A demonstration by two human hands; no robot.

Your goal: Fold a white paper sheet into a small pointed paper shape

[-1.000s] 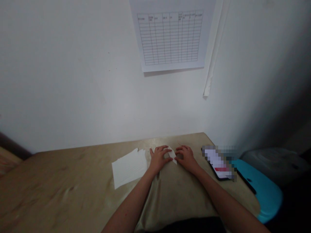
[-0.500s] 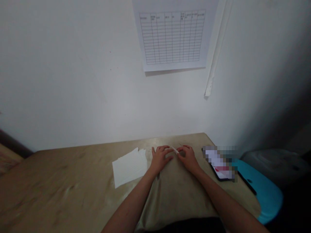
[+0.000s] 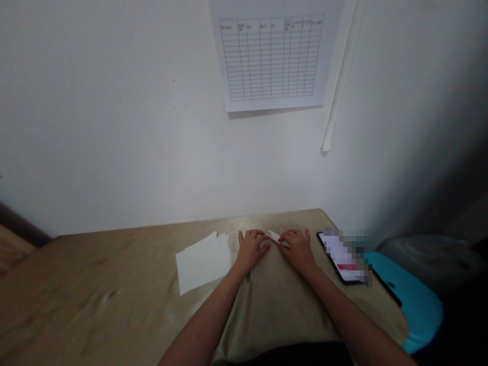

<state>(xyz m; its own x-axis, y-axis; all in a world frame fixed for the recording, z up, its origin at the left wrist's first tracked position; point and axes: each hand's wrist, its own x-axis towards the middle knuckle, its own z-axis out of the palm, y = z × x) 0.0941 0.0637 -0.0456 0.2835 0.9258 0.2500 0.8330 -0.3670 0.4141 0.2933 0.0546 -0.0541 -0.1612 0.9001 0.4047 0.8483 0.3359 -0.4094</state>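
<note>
A small folded piece of white paper (image 3: 274, 236) lies between my hands near the back of the table. My left hand (image 3: 251, 249) rests on the table with its fingers partly spread, its index fingertip at the paper's left end. My right hand (image 3: 299, 248) has thumb and fingertips on the paper's right part, pinching it. To the left of my left hand lies a loose stack of white paper sheets (image 3: 204, 263) with uneven upper edges.
A phone (image 3: 343, 259) with a lit screen lies on the brown-covered table (image 3: 133, 284) at the right. Beyond that edge is a turquoise seat (image 3: 415, 300). A printed chart (image 3: 272, 61) hangs on the wall behind.
My right hand has shifted slightly right and turned flatter, its fingers now over the small paper. The paper lies lower and shows more of its face. My left hand is nearly unchanged.
</note>
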